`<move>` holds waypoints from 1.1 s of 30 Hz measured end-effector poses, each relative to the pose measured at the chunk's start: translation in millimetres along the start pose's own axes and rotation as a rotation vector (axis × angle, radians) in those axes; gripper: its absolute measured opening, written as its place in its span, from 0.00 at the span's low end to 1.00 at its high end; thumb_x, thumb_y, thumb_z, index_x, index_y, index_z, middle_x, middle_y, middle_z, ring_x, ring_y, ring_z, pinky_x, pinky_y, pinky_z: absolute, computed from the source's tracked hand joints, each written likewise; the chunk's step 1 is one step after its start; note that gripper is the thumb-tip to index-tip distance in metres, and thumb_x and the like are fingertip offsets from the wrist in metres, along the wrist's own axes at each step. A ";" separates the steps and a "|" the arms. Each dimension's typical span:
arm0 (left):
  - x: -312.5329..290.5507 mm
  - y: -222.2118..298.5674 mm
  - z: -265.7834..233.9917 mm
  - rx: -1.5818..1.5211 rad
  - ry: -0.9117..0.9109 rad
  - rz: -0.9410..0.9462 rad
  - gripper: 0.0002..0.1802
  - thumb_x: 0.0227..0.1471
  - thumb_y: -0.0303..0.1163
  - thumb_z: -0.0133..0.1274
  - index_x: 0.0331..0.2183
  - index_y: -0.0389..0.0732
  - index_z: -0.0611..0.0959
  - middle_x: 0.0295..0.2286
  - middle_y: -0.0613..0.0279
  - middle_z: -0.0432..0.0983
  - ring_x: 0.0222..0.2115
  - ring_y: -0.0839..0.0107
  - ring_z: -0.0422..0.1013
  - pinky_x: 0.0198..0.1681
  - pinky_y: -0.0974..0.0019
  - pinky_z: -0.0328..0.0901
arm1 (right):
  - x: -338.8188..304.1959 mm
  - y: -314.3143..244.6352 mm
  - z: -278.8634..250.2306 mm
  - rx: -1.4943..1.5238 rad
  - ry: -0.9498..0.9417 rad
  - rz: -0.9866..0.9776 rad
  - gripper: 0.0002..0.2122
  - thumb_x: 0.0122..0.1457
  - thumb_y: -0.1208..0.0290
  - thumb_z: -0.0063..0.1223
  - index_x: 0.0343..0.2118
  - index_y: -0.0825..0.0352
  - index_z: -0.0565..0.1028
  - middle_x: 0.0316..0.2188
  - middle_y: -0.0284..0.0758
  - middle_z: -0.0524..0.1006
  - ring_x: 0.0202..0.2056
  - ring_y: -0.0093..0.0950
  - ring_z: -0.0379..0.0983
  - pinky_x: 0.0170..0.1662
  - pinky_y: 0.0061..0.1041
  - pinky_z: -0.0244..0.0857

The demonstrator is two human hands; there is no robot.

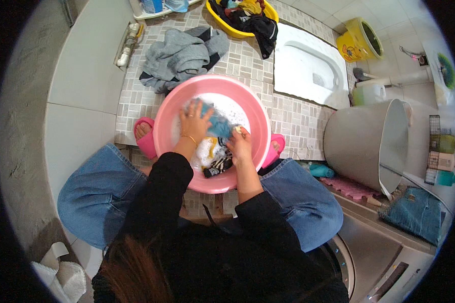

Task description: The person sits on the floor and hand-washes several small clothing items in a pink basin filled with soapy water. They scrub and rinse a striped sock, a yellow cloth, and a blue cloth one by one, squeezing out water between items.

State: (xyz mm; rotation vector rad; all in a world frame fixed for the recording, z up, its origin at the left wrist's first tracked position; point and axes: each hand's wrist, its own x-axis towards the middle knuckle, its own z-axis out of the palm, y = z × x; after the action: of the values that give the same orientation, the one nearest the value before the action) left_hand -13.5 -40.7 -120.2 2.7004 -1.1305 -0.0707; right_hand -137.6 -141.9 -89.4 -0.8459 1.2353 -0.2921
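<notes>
Both my hands are inside a pink basin of sudsy water between my feet. My left hand lies with its fingers spread on a wet blue cloth, blurred a little by motion. At the cloth's right edge, my right hand pinches a small pale yellow piece of soap between thumb and fingers. Nearer to me in the basin are a white and yellow cloth and a black-and-white striped cloth, partly under suds.
Grey clothes lie heaped on the tiled floor beyond the basin. Behind them stands a yellow basin of dark clothes. A white squat toilet is at the far right, a grey bin nearer, and a washing machine close on my right.
</notes>
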 end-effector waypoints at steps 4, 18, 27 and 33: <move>2.3 8.4 15.0 -0.363 -0.054 -0.231 0.16 0.37 0.31 0.54 0.35 0.47 0.76 0.41 0.52 0.64 0.43 0.57 0.61 0.45 0.55 0.57 | -0.7 2.3 10.1 0.073 -0.034 0.063 0.13 0.55 0.66 0.48 0.42 0.63 0.65 0.33 0.31 0.70 0.33 0.23 0.67 0.28 0.20 0.64; -0.3 82.3 -98.1 -0.732 0.150 -0.201 0.08 0.39 0.26 0.53 0.27 0.39 0.73 0.32 0.49 0.70 0.34 0.51 0.68 0.36 0.55 0.64 | 18.0 21.8 31.9 0.720 -0.537 0.199 0.19 0.60 0.54 0.36 0.39 0.67 0.68 0.38 0.39 0.71 0.38 0.34 0.69 0.44 0.34 0.64; -32.5 89.3 -106.5 -0.553 0.099 -0.019 0.12 0.46 0.37 0.51 0.18 0.41 0.77 0.22 0.54 0.74 0.21 0.56 0.70 0.27 0.57 0.65 | -25.4 8.3 51.7 0.723 -0.429 0.223 0.15 0.61 0.60 0.37 0.42 0.66 0.68 0.37 0.35 0.71 0.38 0.30 0.69 0.41 0.29 0.66; -3.5 81.3 -89.0 -0.599 0.086 -0.054 0.21 0.51 0.44 0.43 0.17 0.41 0.78 0.18 0.48 0.73 0.19 0.53 0.70 0.25 0.52 0.63 | 43.2 44.2 17.7 0.700 -0.593 -0.017 0.16 0.60 0.58 0.34 0.35 0.67 0.69 0.32 0.38 0.72 0.33 0.31 0.70 0.37 0.31 0.67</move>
State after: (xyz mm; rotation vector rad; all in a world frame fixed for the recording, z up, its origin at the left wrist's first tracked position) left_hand -61.6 -78.0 -16.1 2.1755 -0.8402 -0.2544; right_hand -117.3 -131.8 -149.7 -0.2898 0.5047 -0.4167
